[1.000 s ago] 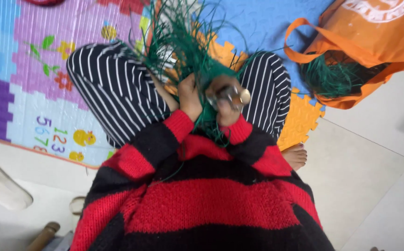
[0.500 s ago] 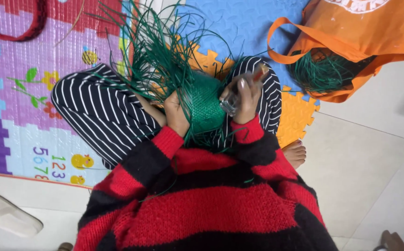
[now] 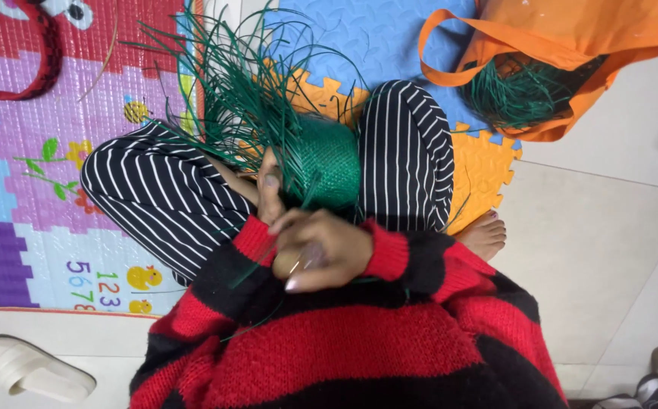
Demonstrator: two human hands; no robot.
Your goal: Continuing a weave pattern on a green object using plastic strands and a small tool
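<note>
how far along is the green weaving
Done: a tight woven green dome sits on the lap. In hand: the left hand steadies its edge, while the right hand has a closed grip on a small object I cannot identify. Left: many loose green strips fan out unwoven, with more in the orange bag.

The right hand (image 3: 321, 254) has dropped from the green weave (image 3: 329, 163) toward the sweater.

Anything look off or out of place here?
Nothing damaged or spilled. The green woven piece has loose strands fanning out unwoven, the orange bag lies slumped open with green strands showing, and a lone white slipper sits off the mat.
</note>
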